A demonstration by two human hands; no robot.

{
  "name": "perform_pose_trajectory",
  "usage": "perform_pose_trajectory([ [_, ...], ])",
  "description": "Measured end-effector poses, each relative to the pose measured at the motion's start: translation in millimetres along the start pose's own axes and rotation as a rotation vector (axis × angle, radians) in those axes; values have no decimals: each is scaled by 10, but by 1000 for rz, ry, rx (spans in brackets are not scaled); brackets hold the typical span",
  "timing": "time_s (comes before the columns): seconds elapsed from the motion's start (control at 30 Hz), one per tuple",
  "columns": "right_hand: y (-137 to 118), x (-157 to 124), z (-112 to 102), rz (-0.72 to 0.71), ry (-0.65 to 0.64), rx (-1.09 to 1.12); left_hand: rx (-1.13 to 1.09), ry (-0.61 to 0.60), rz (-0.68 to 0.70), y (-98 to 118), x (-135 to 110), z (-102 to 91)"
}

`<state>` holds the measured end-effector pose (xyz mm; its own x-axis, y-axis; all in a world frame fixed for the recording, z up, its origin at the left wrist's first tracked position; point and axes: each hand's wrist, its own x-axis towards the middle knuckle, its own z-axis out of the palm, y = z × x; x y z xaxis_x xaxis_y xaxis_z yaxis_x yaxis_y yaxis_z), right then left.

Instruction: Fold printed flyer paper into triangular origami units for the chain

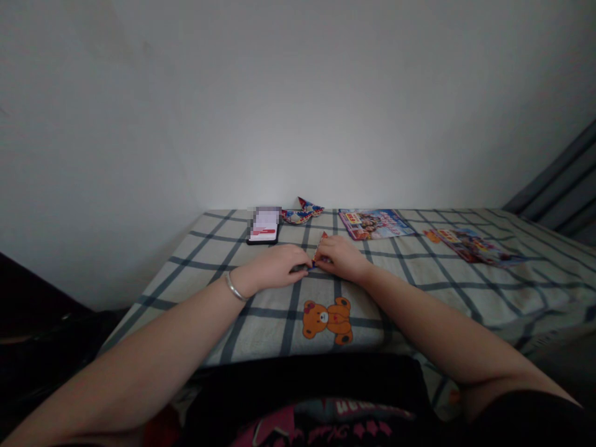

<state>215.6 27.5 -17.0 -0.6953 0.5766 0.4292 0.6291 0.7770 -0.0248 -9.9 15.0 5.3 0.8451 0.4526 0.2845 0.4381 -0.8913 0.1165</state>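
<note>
Both my hands rest on a checked bedsheet in the middle of the view. My left hand, with a silver bracelet on its wrist, and my right hand meet over a small folded piece of colourful paper. The fingers of both hands are pressed together on the paper, pinching it against the sheet. Only a red-orange corner of the paper shows above my right fingers; the rest is hidden under the hands.
A phone with a lit screen lies just behind my left hand. A folded colourful paper shape sits near the wall. Two printed colour sheets lie to the right. An orange bear print marks the sheet.
</note>
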Motion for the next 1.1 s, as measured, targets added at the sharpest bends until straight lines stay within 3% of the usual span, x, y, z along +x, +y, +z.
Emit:
perform_pose_trajectory([
  [0.4, -10, 5, 14, 51, -21, 77, 127, -21, 33, 32, -16, 84],
  [0.63, -26, -28, 22, 166, 17, 3, 113, -46, 19, 55, -4, 51],
  [0.87, -40, -51, 27, 219, -60, 11, -5, -105, 28, 38, 9, -49],
  [1.1, -75, -38, 46, 294, -170, 29, 13, -113, 7, 67, 17, -70],
])
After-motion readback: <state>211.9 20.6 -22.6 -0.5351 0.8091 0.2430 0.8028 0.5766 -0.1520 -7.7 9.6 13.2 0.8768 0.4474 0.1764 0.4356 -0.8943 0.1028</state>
